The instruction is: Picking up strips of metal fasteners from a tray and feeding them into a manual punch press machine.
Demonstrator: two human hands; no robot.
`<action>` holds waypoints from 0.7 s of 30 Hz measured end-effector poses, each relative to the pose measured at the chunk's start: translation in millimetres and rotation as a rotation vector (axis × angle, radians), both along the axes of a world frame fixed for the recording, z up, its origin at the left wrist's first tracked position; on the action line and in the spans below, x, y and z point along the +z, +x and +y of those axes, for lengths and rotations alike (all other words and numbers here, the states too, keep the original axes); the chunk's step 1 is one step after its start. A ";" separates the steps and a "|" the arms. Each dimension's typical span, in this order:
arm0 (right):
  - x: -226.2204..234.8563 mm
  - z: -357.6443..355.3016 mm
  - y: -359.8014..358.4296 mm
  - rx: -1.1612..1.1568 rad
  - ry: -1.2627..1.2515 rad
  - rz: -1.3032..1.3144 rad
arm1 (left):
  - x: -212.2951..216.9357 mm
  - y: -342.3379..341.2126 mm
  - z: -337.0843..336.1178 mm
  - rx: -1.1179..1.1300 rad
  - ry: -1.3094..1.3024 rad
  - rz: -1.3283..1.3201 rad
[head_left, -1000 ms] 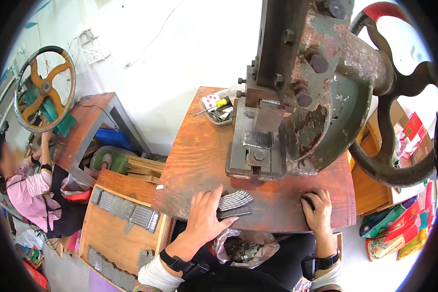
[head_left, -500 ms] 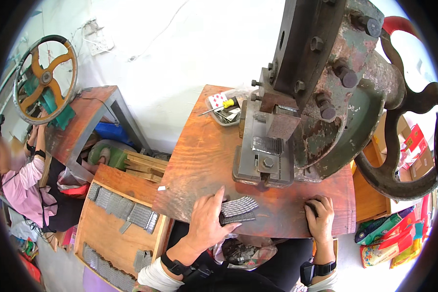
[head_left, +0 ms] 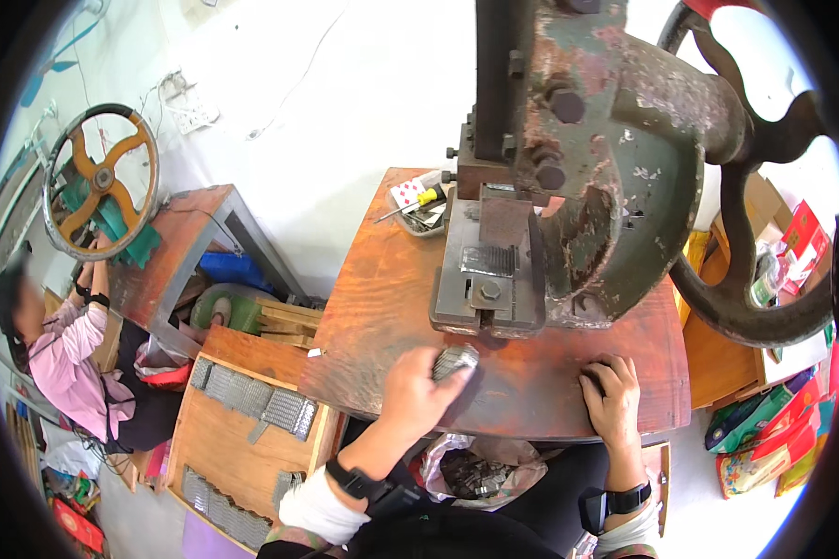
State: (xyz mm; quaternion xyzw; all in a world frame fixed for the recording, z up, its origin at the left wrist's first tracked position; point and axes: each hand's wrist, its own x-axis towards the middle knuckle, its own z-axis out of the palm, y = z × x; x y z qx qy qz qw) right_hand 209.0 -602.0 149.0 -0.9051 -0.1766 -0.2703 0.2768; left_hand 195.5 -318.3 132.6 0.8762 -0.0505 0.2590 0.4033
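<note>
Left hand (head_left: 414, 393) has the metal strips (head_left: 456, 360) bunched in its grip, so a sloppy squeeze could spill them onto the table (head_left: 364, 307) below; right hand (head_left: 612, 399) is curled, can't tell if empty.

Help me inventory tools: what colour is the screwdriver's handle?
The screwdriver's handle is yellow and black, clearest in the head view.

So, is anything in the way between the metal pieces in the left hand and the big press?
Nothing visible is: only tabletop shows between the metal pieces in the left hand and the press. The right hand rests off to the right.
</note>
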 end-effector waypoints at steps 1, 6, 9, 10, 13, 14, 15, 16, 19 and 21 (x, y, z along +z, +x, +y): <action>-1.9 -2.1 0.4 -0.007 -0.012 -0.006 | 5.7 -2.6 1.1 -0.016 0.004 0.002; -3.6 -14.5 -0.7 -0.015 -0.001 -0.010 | 25.6 -42.5 5.0 -0.741 -1.859 0.688; -3.6 -6.5 2.9 0.000 -0.013 0.016 | 0.6 -69.2 11.4 -0.748 -1.928 0.739; -0.8 -4.6 3.1 -0.009 -0.027 0.000 | -13.3 -78.5 11.3 -0.645 -1.593 0.862; -5.9 -5.7 5.0 0.009 -0.047 -0.007 | -52.7 -97.3 -11.4 -0.468 -0.659 1.006; -5.5 -5.7 4.4 0.009 -0.038 -0.017 | -74.1 -99.6 -17.5 -0.400 -0.433 0.954; -2.9 -4.4 3.5 0.017 -0.040 0.000 | -91.3 -105.5 -16.9 -0.327 -0.204 0.902; -3.3 -8.2 3.3 0.024 -0.040 -0.013 | -99.1 -112.6 -14.7 -0.186 -0.078 0.754; -8.2 -15.9 -0.4 0.012 -0.073 0.014 | -74.9 -128.3 48.5 0.010 0.114 0.381; -8.2 -10.9 -1.4 0.030 -0.069 0.023 | -89.0 -145.3 125.2 0.311 0.164 0.324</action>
